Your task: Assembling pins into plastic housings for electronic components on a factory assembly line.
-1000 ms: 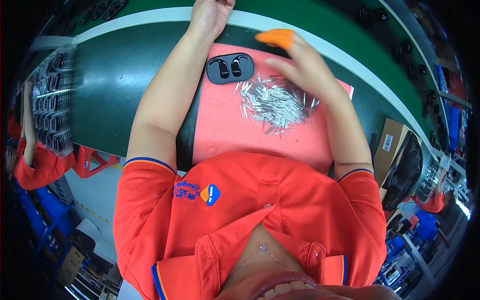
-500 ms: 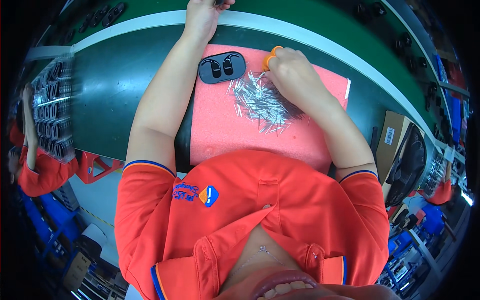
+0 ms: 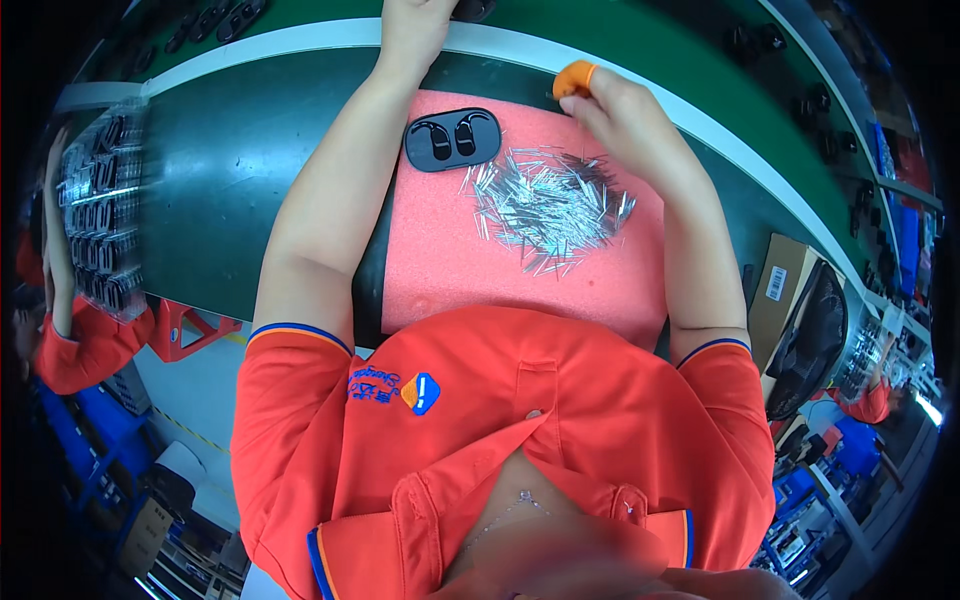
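Note:
My left hand [image 3: 418, 22] reaches to the far edge of the view, its fingers cut off there. Beside it is a dark rounded case [image 3: 473, 9]; whether I hold it cannot be seen. Over the far edge of a pink foam sheet [image 3: 440, 270], my right hand [image 3: 625, 115] has its fingers curled together, with orange covering on the fingertips; anything in the pinch is too small to make out. Below it lies a loose heap of thin silvery pins [image 3: 550, 210] on the foam. A dark grey oval case [image 3: 453, 140] holding two black ear-hook earbuds sits at the foam's far left.
A white rail [image 3: 300, 45] runs between the dark bench [image 3: 230, 170] and a green surface [image 3: 340, 12] bearing more black cases. Clear trays of black parts [image 3: 100, 220] stand at left, near another person's arm [image 3: 58, 230]. A cardboard box [image 3: 775, 290] stands at right.
My right hand has lifted away from the pin heap toward the far rail, uncovering the heap's right side. My left hand has shifted slightly right and farther out of view.

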`<state>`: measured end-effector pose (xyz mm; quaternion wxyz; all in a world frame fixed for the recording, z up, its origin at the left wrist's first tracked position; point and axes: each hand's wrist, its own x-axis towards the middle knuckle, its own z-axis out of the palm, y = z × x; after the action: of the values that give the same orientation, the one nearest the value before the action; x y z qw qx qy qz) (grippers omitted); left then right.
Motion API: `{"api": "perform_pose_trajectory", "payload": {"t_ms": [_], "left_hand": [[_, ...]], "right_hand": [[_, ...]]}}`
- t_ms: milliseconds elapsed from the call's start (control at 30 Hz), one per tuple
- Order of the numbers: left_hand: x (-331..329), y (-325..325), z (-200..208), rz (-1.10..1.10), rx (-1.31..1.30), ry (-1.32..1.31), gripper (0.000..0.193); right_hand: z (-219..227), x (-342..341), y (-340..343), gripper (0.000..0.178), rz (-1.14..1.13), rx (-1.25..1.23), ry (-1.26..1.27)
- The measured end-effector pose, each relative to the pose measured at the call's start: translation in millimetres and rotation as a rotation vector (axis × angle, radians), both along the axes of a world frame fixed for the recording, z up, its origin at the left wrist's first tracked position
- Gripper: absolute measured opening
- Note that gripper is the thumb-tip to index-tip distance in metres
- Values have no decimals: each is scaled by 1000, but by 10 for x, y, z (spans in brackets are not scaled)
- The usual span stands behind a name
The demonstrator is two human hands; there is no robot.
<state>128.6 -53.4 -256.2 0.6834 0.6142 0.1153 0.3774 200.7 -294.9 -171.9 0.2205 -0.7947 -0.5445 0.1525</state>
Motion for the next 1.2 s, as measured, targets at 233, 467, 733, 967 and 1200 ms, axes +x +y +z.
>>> {"api": "perform_pose_trajectory", "payload": {"t_ms": [233,467,733,967,1200], "left_hand": [[-56,-272,106,82,274,165,22],[-163,-484,308,-93,704,262,23],[-151,-620,339,-134,809,231,21],[-150,-635,373,-153,747,251,19],[-208,-628,332,-211,619,266,20]], "right_hand": [[-341,376,131,31,-496,645,1015],[-299,217,138,26,-519,827,790],[-392,123,226,18,-347,730,300],[-547,200,229,26,-325,688,667],[-527,84,308,21,-375,681,779]]}}
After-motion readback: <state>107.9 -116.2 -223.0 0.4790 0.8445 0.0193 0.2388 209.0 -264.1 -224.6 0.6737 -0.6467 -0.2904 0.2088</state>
